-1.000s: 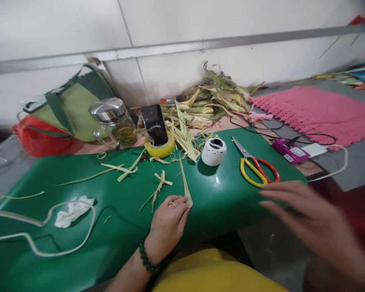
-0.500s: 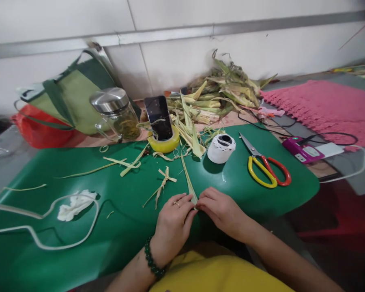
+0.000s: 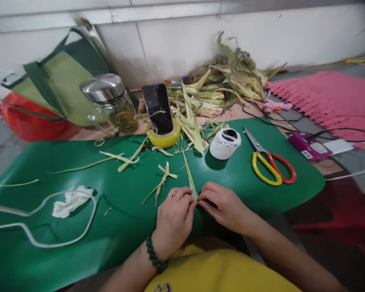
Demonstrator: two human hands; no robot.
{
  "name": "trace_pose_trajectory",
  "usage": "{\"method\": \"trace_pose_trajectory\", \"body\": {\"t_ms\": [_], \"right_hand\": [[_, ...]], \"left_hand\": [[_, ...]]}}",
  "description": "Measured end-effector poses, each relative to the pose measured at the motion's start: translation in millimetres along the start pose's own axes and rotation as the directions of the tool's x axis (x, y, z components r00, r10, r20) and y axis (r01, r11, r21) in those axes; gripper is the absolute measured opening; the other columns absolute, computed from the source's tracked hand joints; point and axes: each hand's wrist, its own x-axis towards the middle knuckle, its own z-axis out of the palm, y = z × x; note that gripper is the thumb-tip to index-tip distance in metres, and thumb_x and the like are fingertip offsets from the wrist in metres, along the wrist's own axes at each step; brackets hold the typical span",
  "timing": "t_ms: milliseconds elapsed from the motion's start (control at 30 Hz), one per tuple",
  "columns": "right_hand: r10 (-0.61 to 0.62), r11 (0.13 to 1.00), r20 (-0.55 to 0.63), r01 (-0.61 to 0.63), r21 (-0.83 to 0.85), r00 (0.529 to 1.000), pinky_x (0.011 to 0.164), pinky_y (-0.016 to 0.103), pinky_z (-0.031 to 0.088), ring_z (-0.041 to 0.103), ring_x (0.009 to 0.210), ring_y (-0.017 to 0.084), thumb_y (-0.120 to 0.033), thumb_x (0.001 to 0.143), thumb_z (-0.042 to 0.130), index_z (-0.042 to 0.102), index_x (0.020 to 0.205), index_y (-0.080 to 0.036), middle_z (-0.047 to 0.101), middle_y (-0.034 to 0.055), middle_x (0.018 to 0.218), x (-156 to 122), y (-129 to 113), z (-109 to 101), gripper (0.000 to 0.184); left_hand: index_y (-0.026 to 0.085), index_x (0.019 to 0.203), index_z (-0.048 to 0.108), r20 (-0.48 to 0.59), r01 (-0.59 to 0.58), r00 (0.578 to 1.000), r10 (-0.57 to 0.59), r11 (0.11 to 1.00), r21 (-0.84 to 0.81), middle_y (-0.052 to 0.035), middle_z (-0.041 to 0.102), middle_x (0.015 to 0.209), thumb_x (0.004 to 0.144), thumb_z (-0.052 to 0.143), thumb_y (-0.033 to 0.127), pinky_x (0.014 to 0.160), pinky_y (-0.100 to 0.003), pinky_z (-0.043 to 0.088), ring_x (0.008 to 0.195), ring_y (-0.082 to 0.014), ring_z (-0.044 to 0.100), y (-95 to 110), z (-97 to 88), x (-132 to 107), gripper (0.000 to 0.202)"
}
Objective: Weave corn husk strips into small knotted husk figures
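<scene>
A pale green strip of corn husk points away from me over the green mat. My left hand, with a ring and a dark green bead bracelet, pinches its near end from the left. From the right, my right hand pinches the same end, the fingertips of both hands almost touching. Just beyond my left hand lies a small knotted husk figure with thin limbs. Two crossed husk strips rest farther left. Scissors with one yellow and one red handle lie open to the right.
A phone leans in a yellow tape roll. Behind it are a heap of husks and a lidded glass jar. A white roll, crumpled tissue, white cable and purple power adapter lie around the mat.
The view has shifted slightly, so background things sit higher in the picture. Both hands keep hold of the husk strip's near end, with only slight finger movement.
</scene>
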Motion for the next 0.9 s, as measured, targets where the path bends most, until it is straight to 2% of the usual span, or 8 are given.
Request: {"method": "trace_pose_trajectory", "body": {"t_ms": [200, 400, 533, 600, 733, 900], "right_hand": [[0.114, 0.993, 0.009, -0.113, -0.041, 0.993, 0.061, 0.023, 0.042, 0.054, 0.068, 0.013, -0.015, 0.082, 0.054, 0.058, 0.075, -0.018, 0.055, 0.0022, 0.076, 4.1, -1.4, 3.3, 0.009], [0.137, 0.991, 0.024, -0.136, -0.013, 0.99, 0.058, 0.022, 0.041, 0.052, 0.064, 0.011, -0.013, 0.08, 0.056, 0.058, 0.073, -0.018, 0.054, 0.0007, 0.074, 7.1, -1.5, 3.4, 0.008], [0.091, 0.996, -0.008, -0.091, 0.021, 0.996, 0.062, 0.022, 0.043, 0.055, 0.07, 0.012, -0.016, 0.085, 0.053, 0.06, 0.081, -0.018, 0.058, 0.0026, 0.08, 2.3, 1.8, 4.5, 0.008], [0.024, 1.0, -0.047, -0.024, -0.005, 0.999, 0.064, 0.022, 0.044, 0.056, 0.073, 0.012, -0.018, 0.089, 0.049, 0.061, 0.085, -0.019, 0.061, 0.0029, 0.081, -1.1, 4.1, 6.2, 0.013], [-0.162, 0.968, -0.097, 0.139, -0.207, 0.982, 0.063, 0.023, 0.043, 0.055, 0.072, 0.013, -0.019, 0.095, 0.04, 0.063, 0.083, -0.019, 0.062, 0.0033, 0.076, -6.5, 6.2, 7.9, 0.026], [-0.242, 0.875, -0.008, 0.214, -0.435, 0.97, 0.059, 0.027, 0.038, 0.048, 0.07, 0.015, -0.018, 0.095, 0.039, 0.063, 0.082, -0.018, 0.06, 0.0044, 0.075, -7.7, 4.0, 7.3, 0.027]], "left_hand": [[0.018, 0.072, 0.058, -0.025, 0.028, 0.999, -0.029, 0.999, -0.038, -0.0061, 0.067, 0.09, 0.081, 0.051, 0.012, 0.069, -0.03, 0.054, 0.085, -0.0181, 0.06, -0.3, 2.0, -1.2, 0.013], [0.018, 0.086, 0.065, -0.109, -0.059, 0.993, 0.053, 0.997, -0.054, -0.0052, 0.069, 0.09, 0.085, 0.051, 0.011, 0.073, -0.028, 0.055, 0.083, -0.0166, 0.063, -2.4, 4.3, -5.5, 0.016], [0.017, 0.082, 0.065, -0.112, -0.062, 0.992, 0.056, 0.997, -0.049, -0.005, 0.07, 0.089, 0.085, 0.052, 0.011, 0.074, -0.029, 0.057, 0.083, -0.0171, 0.063, -1.8, 3.6, -5.6, 0.015], [0.017, 0.079, 0.065, -0.106, -0.062, 0.993, 0.059, 0.998, -0.029, -0.0043, 0.071, 0.088, 0.085, 0.051, 0.011, 0.073, -0.029, 0.057, 0.082, -0.0169, 0.064, -1.2, 3.4, -5.1, 0.016], [0.017, 0.083, 0.065, -0.125, -0.112, 0.985, 0.116, 0.993, 0.042, -0.005, 0.071, 0.091, 0.084, 0.049, 0.008, 0.076, -0.029, 0.057, 0.085, -0.0178, 0.065, -1.2, 5.0, -6.6, 0.018], [0.014, 0.091, 0.065, -0.155, -0.191, 0.965, 0.212, 0.971, 0.144, -0.0073, 0.072, 0.093, 0.085, 0.047, 0.006, 0.079, -0.032, 0.058, 0.089, -0.0203, 0.067, -2.7, 9.6, -11.3, 0.021]]}}
